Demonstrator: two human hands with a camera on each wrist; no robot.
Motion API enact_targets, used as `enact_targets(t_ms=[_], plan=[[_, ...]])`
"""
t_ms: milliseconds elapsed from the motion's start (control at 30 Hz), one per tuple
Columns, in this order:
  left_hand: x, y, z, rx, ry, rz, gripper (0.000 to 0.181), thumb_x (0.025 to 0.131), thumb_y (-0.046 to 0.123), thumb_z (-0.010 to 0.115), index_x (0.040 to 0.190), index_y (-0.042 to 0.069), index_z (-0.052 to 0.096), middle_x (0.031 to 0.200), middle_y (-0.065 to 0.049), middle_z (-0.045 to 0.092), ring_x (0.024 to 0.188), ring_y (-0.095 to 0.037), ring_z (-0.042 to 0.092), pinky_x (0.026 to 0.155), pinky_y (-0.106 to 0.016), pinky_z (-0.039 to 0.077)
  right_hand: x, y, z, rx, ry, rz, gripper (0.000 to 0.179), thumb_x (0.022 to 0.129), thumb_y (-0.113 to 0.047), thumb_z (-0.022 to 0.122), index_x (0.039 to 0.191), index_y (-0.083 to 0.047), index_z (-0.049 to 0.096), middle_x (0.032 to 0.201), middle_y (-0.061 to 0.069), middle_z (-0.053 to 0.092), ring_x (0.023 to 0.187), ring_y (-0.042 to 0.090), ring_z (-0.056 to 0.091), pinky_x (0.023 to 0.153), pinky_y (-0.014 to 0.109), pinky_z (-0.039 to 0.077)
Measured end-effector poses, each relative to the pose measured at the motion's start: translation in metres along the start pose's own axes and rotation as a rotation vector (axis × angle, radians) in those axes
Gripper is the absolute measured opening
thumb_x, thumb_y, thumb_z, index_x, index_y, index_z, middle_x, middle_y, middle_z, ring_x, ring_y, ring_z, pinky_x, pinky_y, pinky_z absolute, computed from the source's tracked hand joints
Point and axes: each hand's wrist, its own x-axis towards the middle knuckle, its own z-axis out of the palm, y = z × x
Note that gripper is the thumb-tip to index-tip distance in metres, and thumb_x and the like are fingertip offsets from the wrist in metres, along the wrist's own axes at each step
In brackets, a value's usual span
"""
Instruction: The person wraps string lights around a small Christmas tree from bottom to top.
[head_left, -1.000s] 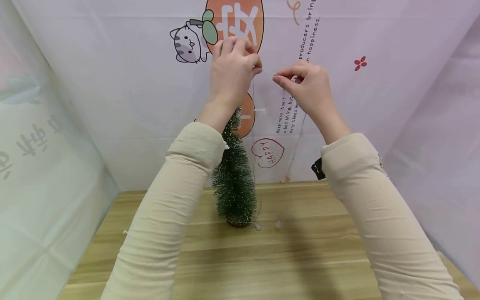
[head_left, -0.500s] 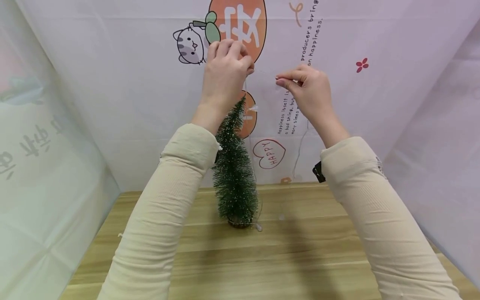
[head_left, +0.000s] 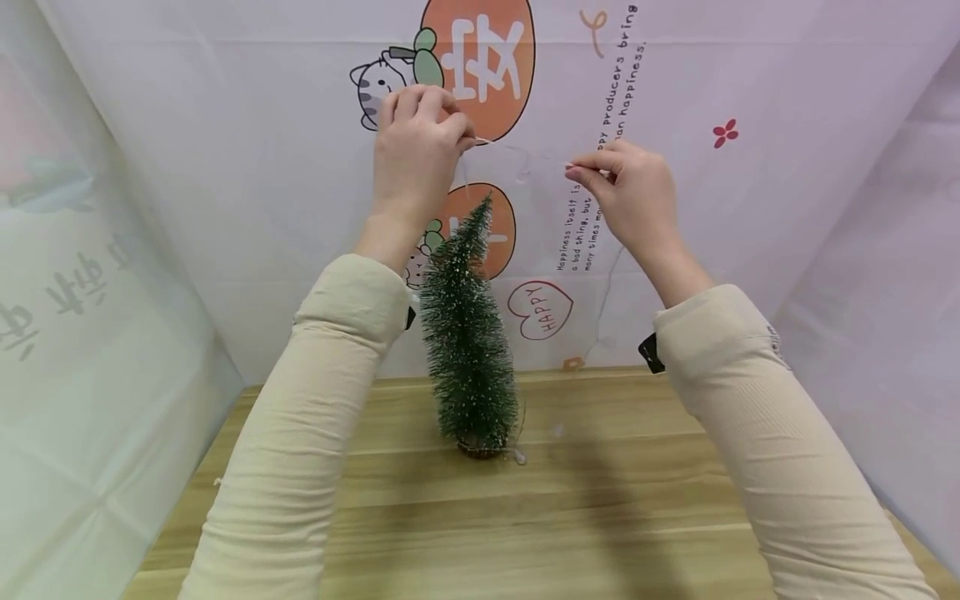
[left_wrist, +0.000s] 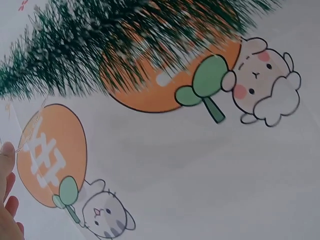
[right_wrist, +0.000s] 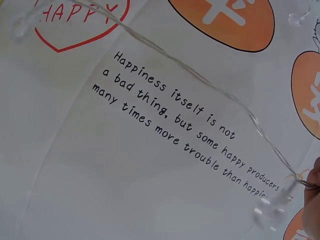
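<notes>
A small green artificial Christmas tree (head_left: 468, 342) with white-flecked tips stands on the table, its top bent a little. Above and left of that top, my left hand (head_left: 418, 150) pinches a thin string light. Farther right, my right hand (head_left: 636, 190) pinches the same strand between thumb and index finger, with a stretch spanning the two hands. In the right wrist view the clear twisted wire (right_wrist: 192, 72) runs down to the fingers, and a transparent bulb (right_wrist: 270, 212) hangs beside them. Low at the tree's base, wire circles round and a bulb (head_left: 521, 457) rests on the wood.
The wood-grain table (head_left: 420, 533) ends at a white printed backdrop (head_left: 675, 67) behind the tree. Fabric walls (head_left: 97, 275) stand on both sides. More wire (head_left: 606, 292) hangs below my right hand toward the table's back edge.
My left hand has moved left, away from above the tree's top, which now shows fully. My right hand has shifted slightly right and down. The gap between the hands has widened.
</notes>
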Motion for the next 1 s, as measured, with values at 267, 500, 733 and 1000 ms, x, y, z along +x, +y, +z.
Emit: enact_targets(t_ms=[267,500,733,1000], plan=[[-0.008,-0.013,0.000,-0.030,0.057,-0.026,0.029,0.096,0.032,0.051,0.103,0.011,0.070,0.115,-0.006,0.063,0.120,-0.026,0.050,0.110,-0.038,0.032,-0.006,0.005,-0.003,0.011,0.032,0.025,0.024,0.088,-0.021,0.067,0.103,-0.004,0.075,0.086,0.017,0.067,0.064,0.012,0.040,0.058,0.015,0.028],[-0.015,-0.024,0.006,-0.020,0.138,-0.051,0.027,0.095,0.031,0.053,0.101,0.011,0.069,0.107,-0.006,0.066,0.115,-0.027,0.054,0.107,-0.038,0.036,-0.011,0.018,-0.005,0.006,0.095,0.052,0.022,0.089,-0.021,0.067,0.101,-0.003,0.075,0.095,0.015,0.072,0.075,0.004,0.050,0.067,0.009,0.032],[-0.021,-0.031,0.011,-0.088,0.157,-0.106,0.026,0.098,0.031,0.051,0.102,0.011,0.068,0.108,-0.006,0.069,0.111,-0.028,0.057,0.103,-0.039,0.038,-0.014,0.025,-0.012,0.128,0.199,0.062,0.021,0.089,-0.019,0.067,0.097,-0.001,0.075,0.095,0.018,0.073,0.071,-0.023,0.044,0.072,0.000,0.040],[-0.028,-0.032,0.011,-0.159,0.170,-0.117,0.027,0.099,0.030,0.051,0.104,0.010,0.068,0.104,-0.007,0.071,0.101,-0.029,0.060,0.097,-0.040,0.042,-0.015,0.019,-0.014,0.185,0.257,0.056,0.021,0.088,-0.018,0.069,0.094,0.001,0.075,0.091,0.020,0.071,0.071,-0.021,0.048,0.072,0.001,0.043]])
